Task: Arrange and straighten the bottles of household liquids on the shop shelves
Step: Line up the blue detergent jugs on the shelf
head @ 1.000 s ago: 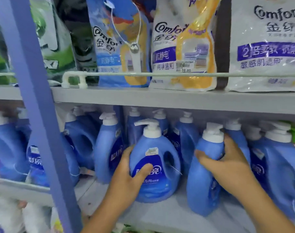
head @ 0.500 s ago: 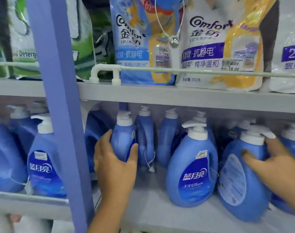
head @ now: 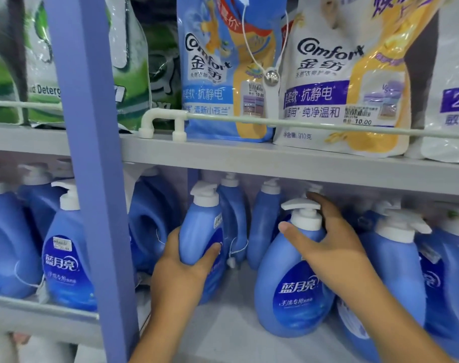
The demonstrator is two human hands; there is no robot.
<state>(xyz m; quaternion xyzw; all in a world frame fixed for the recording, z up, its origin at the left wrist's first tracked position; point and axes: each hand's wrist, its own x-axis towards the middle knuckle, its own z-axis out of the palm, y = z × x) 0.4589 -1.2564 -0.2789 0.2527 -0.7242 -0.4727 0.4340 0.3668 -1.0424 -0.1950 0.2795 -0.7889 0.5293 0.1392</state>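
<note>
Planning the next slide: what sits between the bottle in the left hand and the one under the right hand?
In the head view, two narrow blue pump bottles stand at the back between the left-hand bottle and the right-hand bottle; bare shelf floor in front.

Upper shelf (head: 249,155), grey, with a thin white guard rail (head: 328,126) along its front edge. Behind the rail stand refill pouches: a blue Comfort pouch (head: 223,74), a white-and-yellow Comfort pouch (head: 354,87) just beside it, and green detergent bags (head: 129,74) at left. A white security tag (head: 271,77) hangs on a cord between the two Comfort pouches. A lilac upright post (head: 92,153) crosses the foreground.
</note>
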